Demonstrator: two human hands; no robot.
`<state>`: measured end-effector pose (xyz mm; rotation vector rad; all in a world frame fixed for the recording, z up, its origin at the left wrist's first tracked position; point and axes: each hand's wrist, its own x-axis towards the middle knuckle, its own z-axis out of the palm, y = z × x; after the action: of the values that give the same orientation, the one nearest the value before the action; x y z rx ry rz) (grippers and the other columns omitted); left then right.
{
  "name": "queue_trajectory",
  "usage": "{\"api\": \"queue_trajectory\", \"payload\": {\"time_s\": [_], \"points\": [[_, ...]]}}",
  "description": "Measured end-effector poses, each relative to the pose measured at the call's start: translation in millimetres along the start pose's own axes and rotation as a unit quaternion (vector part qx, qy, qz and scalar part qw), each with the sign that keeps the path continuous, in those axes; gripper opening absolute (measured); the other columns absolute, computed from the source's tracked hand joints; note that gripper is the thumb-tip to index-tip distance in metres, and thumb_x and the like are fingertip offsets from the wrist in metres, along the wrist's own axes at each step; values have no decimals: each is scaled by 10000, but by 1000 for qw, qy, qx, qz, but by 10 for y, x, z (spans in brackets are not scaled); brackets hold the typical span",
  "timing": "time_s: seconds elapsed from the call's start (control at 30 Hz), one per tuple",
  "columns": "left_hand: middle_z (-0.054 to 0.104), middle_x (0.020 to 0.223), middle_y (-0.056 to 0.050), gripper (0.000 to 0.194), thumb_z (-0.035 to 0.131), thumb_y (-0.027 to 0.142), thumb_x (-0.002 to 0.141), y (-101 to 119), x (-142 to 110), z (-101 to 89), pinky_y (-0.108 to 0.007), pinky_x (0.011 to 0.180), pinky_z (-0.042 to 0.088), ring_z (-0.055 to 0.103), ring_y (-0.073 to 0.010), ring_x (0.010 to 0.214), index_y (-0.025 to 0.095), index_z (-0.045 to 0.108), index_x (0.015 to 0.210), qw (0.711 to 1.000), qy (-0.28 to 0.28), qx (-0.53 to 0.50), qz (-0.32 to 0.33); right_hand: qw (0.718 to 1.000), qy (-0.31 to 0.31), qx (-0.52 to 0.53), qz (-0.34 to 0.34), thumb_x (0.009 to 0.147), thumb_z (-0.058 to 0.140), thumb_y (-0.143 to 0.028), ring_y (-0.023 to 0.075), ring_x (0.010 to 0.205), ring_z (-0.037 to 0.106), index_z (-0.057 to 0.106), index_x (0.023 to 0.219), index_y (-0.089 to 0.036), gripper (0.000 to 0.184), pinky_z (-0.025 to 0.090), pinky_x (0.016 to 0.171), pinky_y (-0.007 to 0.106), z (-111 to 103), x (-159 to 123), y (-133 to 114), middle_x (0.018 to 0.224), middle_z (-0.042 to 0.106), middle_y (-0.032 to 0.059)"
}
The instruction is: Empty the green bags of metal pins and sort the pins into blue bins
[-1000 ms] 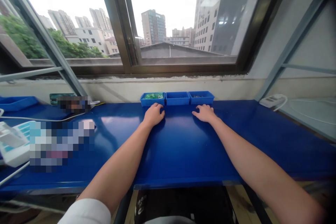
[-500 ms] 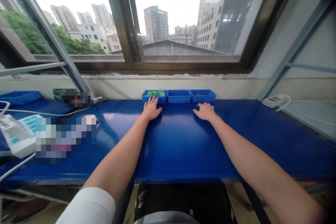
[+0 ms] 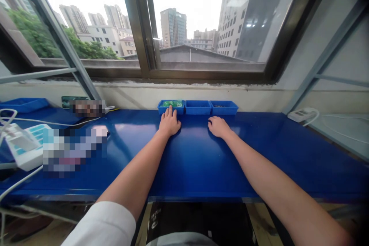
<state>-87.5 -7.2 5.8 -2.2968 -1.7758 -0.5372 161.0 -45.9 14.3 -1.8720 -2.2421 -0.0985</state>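
My left hand point(image 3: 169, 122) lies flat on the blue table point(image 3: 190, 157), fingers stretched toward the left blue bin point(image 3: 170, 106), which holds green pieces; the fingertips touch its front wall. My right hand point(image 3: 218, 126) rests palm down on the table just in front of the gap between the middle bin point(image 3: 197, 107) and the right bin point(image 3: 224, 107). Its fingers are loosely curled and hold nothing. The three small bins stand in a row against the wall under the window.
A white device point(image 3: 21, 146) with cables sits at the left, beside a blurred patch. A blue tray point(image 3: 23, 104) stands far left. A white power strip point(image 3: 302, 114) lies at the right on a grey shelf. Metal frame bars slant at both sides.
My left hand has opened from a loose curl and reached forward to the left bin's front. My right hand has slid a little to the left and back.
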Motion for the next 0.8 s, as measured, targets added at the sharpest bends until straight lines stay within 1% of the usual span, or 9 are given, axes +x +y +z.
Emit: {"api": "queue_trajectory", "payload": {"time_s": [0.13,0.23,0.33,0.43,0.5,0.6,0.67,0.73,0.8], "points": [[150,1541,-182,706,447,349,804,-1,83,-48,-467,1134,128,117,-326,1422,77,276,1432,998,-34,22,43,1000,-18,-3,20,912,303,-273,265,1036,568,586,1162,-156,395,420,846,351,-5,-1,0,1162,603,136],[212,1522,-187,717,474,352,794,-31,158,-83,-466,1132,123,150,-321,1414,86,274,1429,997,-41,29,59,999,-27,-4,25,909,302,-280,270,1025,572,589,1155,-169,393,434,808,352,0,11,-2,1157,602,134],[338,1460,-188,625,472,315,804,-48,195,-127,-465,1118,153,257,-316,1373,102,361,1380,998,-17,31,59,999,-16,-2,29,898,310,-278,273,1002,578,595,1141,-169,391,442,779,353,13,21,-11,1141,607,131],[473,1334,-195,497,430,303,834,-28,180,-201,-486,1062,238,404,-327,1264,113,471,1291,999,13,29,44,999,-5,4,40,886,323,-274,270,986,582,600,1134,-169,387,442,785,361,16,28,-21,1145,608,124],[540,1244,-190,440,425,320,837,3,154,-267,-488,1015,290,455,-337,1201,123,538,1214,999,32,31,22,999,-10,8,48,881,335,-270,266,1003,576,598,1145,-172,385,437,807,362,6,32,-25,1163,604,121],[620,1112,-167,368,476,344,793,64,122,-381,-475,982,325,508,-338,1132,149,633,1063,998,46,40,-6,999,-17,7,46,877,349,-262,266,1048,561,591,1167,-170,388,429,838,360,-22,30,-19,1191,596,122],[662,1026,-146,331,511,355,753,118,112,-459,-470,966,344,553,-333,1073,170,674,975,999,28,43,-17,999,-17,6,35,877,356,-263,269,1066,555,593,1169,-162,390,424,847,356,-37,25,-7,1193,597,131],[689,963,-126,305,532,347,722,192,100,-528,-458,916,387,593,-330,1010,187,694,925,999,-18,37,-9,999,-11,16,28,875,379,-291,269,1055,562,608,1149,-159,381,423,843,348,-42,22,6,1180,606,135],[698,937,-118,295,556,318,691,300,71,-578,-423,835,436,619,-327,965,196,699,918,997,-69,23,11,998,1,53,30,872,414,-351,259,1021,578,638,1090,-170,362,422,832,331,-40,28,15,1134,633,123]]}}
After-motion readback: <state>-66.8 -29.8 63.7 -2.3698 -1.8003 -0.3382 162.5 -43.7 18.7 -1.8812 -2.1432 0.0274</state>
